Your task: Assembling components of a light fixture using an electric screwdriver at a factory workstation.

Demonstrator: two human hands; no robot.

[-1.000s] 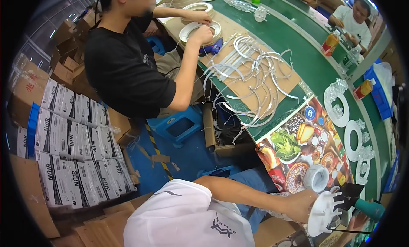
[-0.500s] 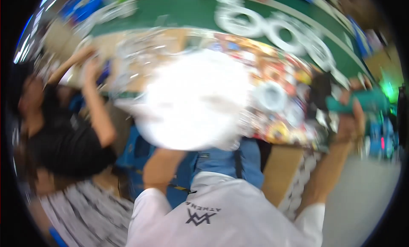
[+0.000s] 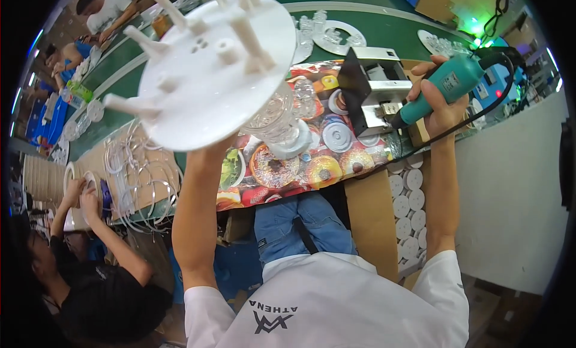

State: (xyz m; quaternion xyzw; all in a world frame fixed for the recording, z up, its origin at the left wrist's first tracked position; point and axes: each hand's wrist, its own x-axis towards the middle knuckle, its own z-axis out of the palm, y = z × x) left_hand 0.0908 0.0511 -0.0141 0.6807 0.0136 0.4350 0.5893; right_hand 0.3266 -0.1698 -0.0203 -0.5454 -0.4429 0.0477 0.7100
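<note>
A white plastic disc (image 3: 222,78) with several posts standing up from it is held raised on the left, tilted. My left forearm reaches up under it; the hand and its fingers are hidden behind the disc. Below its right edge shows a ribbed clear plastic piece (image 3: 273,117) with a white round base; whether it joins the disc I cannot tell. On the right, my right hand (image 3: 445,113) is closed around a teal corded electric screwdriver (image 3: 443,87). Its tip points down-left, at a metal box-like fixture (image 3: 378,90) with a black plate.
A fruit-and-donut patterned mat (image 3: 327,168) covers the bench, with white round caps (image 3: 337,136) on it. Clear plastic parts and white rings (image 3: 339,37) lie beyond. A carton of white discs (image 3: 411,198) stands below. At left, a co-worker (image 3: 90,276) handles a white ring.
The view has steadied from a blur and shifted. The white disc now appears higher and farther left, its posts visible. The right hand still holds the screwdriver, now seen higher and farther left, beside the fixture.
</note>
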